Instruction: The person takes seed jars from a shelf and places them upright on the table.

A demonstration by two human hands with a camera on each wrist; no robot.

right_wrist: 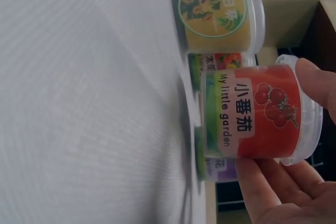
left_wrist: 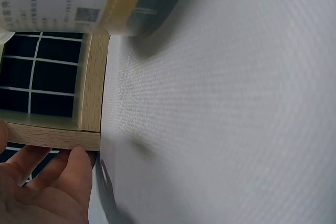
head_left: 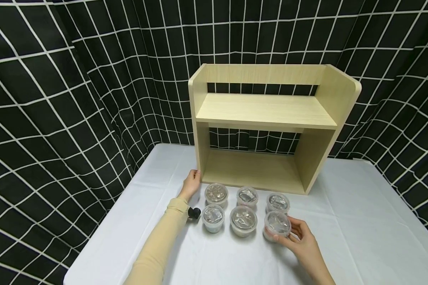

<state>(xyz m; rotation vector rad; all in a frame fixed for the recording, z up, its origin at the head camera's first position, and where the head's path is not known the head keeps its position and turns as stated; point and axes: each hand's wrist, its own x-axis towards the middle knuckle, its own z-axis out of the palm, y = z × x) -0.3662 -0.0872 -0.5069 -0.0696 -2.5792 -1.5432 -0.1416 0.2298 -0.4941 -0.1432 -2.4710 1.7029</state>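
Note:
With thumb and fingers, my right hand point(head_left: 301, 241) holds a small clear-lidded plastic tub point(head_left: 277, 226) by its side. In the right wrist view this tub point(right_wrist: 252, 114) has a red label with tomatoes and the words "My little garden". My left hand point(head_left: 190, 185) rests at the lower left front corner of a light wooden shelf point(head_left: 264, 109). In the left wrist view, the fingers point(left_wrist: 76, 174) of that hand touch the outer face of the side panel point(left_wrist: 58, 136).
Several more lidded tubs stand in two rows before the shelf, among them a front left tub point(head_left: 213, 217) and a front middle tub point(head_left: 243, 221). A white cloth point(head_left: 360, 221) covers the table. Black grid-patterned curtains point(head_left: 75, 99) surround it.

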